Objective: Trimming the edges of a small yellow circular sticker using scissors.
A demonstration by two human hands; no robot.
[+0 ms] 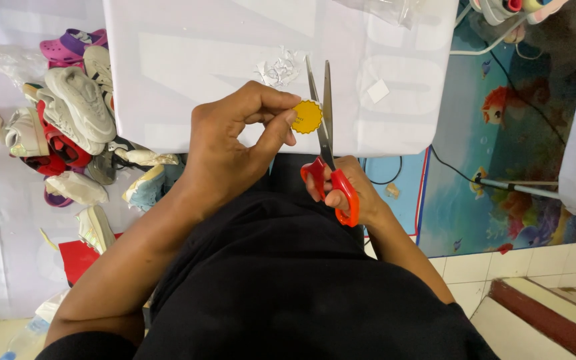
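White table [188, 80], left hand [231, 150] pinching yellow scalloped disc [307, 117], right hand [348, 190] gripping open red-handled scissors [327, 143]

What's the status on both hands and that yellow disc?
Left hand pinches yellow scalloped disc. Right hand grips red-handled scissors, blades open around the disc's edge. Nothing blocking; white scraps lie beyond on the white sheet.
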